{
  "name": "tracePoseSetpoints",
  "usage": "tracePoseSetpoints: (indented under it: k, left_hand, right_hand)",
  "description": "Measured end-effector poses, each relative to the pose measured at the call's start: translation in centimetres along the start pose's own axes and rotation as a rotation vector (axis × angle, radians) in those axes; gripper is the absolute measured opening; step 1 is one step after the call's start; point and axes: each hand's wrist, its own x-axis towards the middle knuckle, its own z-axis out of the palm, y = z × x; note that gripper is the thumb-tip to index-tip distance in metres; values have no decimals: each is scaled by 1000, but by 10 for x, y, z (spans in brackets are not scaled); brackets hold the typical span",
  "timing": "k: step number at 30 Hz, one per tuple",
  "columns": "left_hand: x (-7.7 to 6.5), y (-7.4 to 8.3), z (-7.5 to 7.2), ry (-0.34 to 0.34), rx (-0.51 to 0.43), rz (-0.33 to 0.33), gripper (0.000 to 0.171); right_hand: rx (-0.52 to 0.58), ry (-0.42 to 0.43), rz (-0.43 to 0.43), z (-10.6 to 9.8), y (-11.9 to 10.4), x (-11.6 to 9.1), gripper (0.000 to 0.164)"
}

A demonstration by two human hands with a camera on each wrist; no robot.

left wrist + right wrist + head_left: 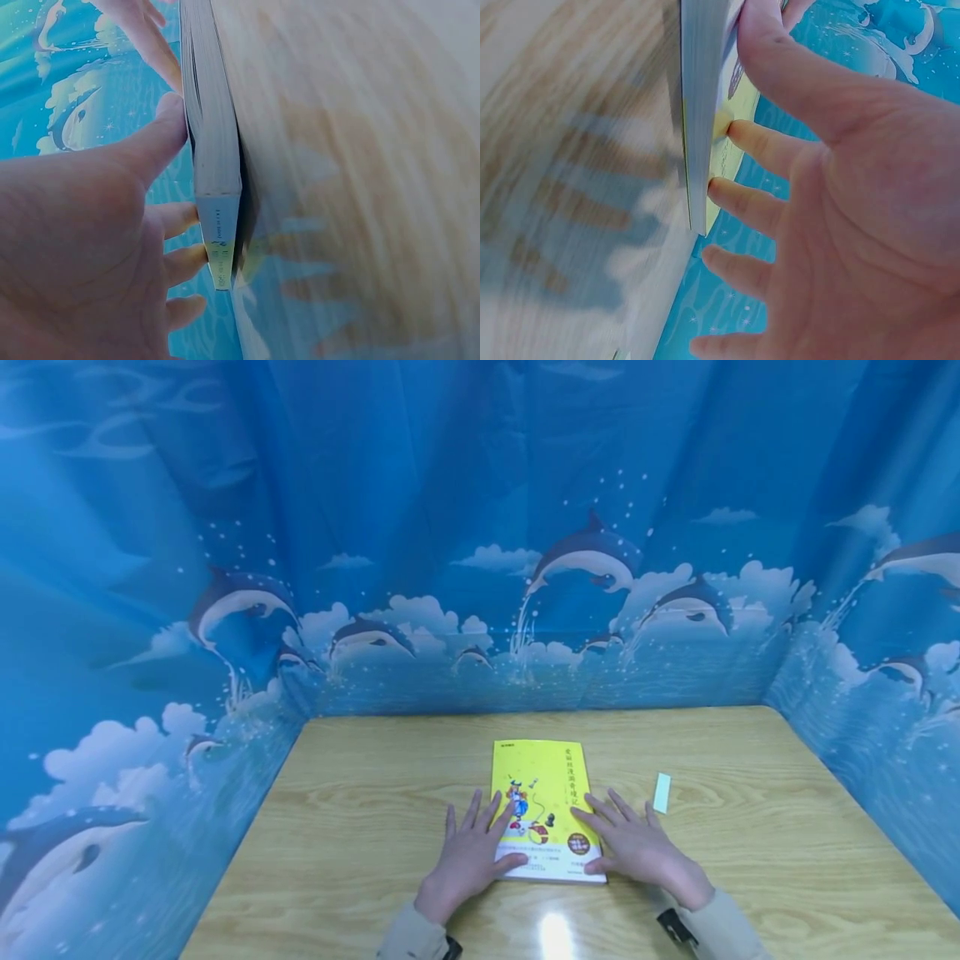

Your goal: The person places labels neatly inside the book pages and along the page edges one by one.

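Note:
A closed paperback book [551,777] with a yellow cover and a white lower band lies flat on the wooden table. My left hand [471,857], fingers spread, rests at its left side with the thumb and index finger over the cover. At the right side, my right hand [641,843] lies with spread fingers, its thumb and nearest fingertips on the cover. In the left wrist view the book's spine [218,240] and bottom page edges show beside the left thumb. The right wrist view shows the fore-edge pages [700,135] near the right fingertips.
To the right of the book lies a small pale green paper strip [662,792] on the table [360,810]. A blue curtain [420,527] printed with dolphins hangs behind the table and along both sides.

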Motion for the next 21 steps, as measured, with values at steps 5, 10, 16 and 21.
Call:
tracePoseSetpoints:
  k: [5,10,16,21]
  left_hand:
    - [0,2,-2,-4,-4,-6,82]
    - [2,3,-1,1,10,9,83]
    - [4,8,-4,1,57,69,80]
    - [6,14,-4,-4,66,127,73]
  right_hand:
    - [-2,8,-2,2,2,1,84]
    - [10,26,0,4,4,3,85]
    - [17,54,-9,4,6,2,84]
    - [14,70,-18,5,6,2,83]
